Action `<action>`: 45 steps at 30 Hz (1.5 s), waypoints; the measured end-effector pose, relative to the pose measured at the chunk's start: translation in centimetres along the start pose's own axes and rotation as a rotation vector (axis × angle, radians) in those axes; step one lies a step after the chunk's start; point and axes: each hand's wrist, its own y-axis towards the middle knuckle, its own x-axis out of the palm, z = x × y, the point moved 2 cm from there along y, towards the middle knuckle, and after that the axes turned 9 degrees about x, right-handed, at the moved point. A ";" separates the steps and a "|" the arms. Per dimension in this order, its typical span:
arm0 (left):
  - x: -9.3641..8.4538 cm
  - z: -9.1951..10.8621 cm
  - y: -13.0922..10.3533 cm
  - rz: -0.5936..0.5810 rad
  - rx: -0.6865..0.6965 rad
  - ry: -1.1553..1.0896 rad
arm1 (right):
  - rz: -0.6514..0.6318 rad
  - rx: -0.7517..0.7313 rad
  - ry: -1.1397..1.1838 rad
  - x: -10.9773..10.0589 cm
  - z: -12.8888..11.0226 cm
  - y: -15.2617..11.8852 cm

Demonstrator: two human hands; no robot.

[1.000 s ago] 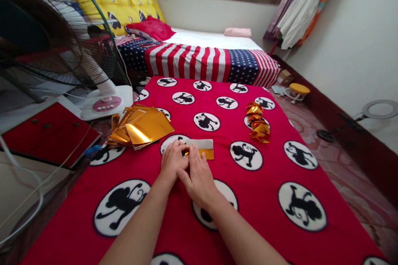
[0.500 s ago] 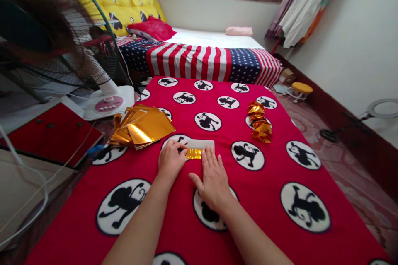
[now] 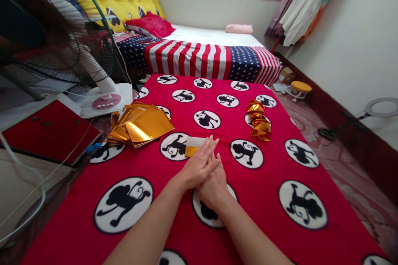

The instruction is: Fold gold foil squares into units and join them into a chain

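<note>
A small sheet with a white part and a gold folded strip (image 3: 190, 150) lies on the red cloth (image 3: 174, 112), its right side hidden under my hands. My left hand (image 3: 199, 165) lies flat over the sheet and crosses on top of my right hand, fingers stretched out. Beneath it, my right hand (image 3: 216, 186) rests palm down with its fingers extended and partly covered. To the left is a loose pile of gold foil sheets (image 3: 149, 124). Several folded gold foil pieces (image 3: 260, 126) stand in a row on the right.
A fan (image 3: 105, 95) stands at the left beside a red-topped box (image 3: 46, 128). Beyond the cloth is a bed (image 3: 202, 58) with a red pillow (image 3: 152, 25). A yellow stool (image 3: 301, 87) and a ring-shaped stand (image 3: 382, 107) are on the right.
My left hand has moved right from the sheet's left edge onto my right hand, and its pinch has opened flat. The right hand stays about where it was.
</note>
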 end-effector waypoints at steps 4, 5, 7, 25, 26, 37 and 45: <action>0.7 -1.3 -0.3 -0.078 -0.058 0.098 | 0.007 0.013 0.023 -0.5 -0.1 0.1; 0.6 -1.6 -0.5 -0.083 -0.066 0.134 | 0.005 0.018 0.025 -0.6 -0.2 0.1; 0.5 -2.1 -0.8 -0.088 -0.093 0.213 | -0.005 0.030 0.023 -0.7 -0.2 0.2; -0.2 -2.7 -1.6 -0.086 -0.175 0.510 | 0.034 0.186 -0.079 -1.4 3.7 0.2; -0.3 -2.6 -1.6 -0.082 -0.162 0.512 | 0.047 0.188 -0.075 -1.5 4.0 0.2; -1.4 -2.5 -1.8 -0.033 -0.105 0.456 | 0.220 0.093 0.218 -2.4 5.1 1.5; -2.0 -1.5 -1.3 0.178 -0.027 0.540 | 0.266 0.081 0.267 -2.3 4.7 1.4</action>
